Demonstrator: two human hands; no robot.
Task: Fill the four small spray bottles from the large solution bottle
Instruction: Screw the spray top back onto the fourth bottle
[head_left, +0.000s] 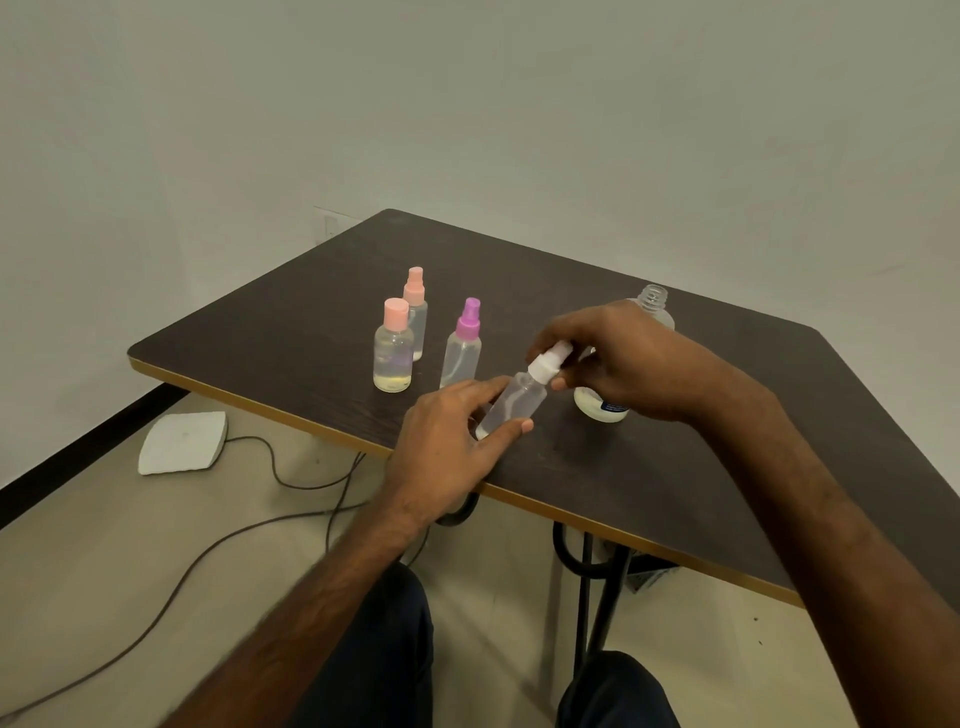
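From the head camera, four small spray bottles show on the dark wooden table (675, 467), plus one large solution bottle (652, 306).

Three of the small ones stand upright in a loose group towards the left end of the table, near its front edge. One stout bottle with a pink cap (393, 348) stands closest to that edge and holds pale liquid. Just behind it stands a slimmer bottle with a pink sprayer (416, 306). A bottle with a purple sprayer (462, 345) stands to their right.

The fourth, a clear bottle with a white sprayer (519, 400), is tilted, top leaning towards the right, close to the front edge near the middle. The left hand (447, 441) pinches its body between thumb and fingers. The right hand (623, 358) closes its fingertips around the white spray head.

The large solution bottle stands upright behind the right hand, its threaded neck open and uncapped. Its base carries a blue label with white writing, too small and too hidden to read.

On the floor to the left lies one white flat object (182, 441), with dark cables (249, 535) trailing past it.
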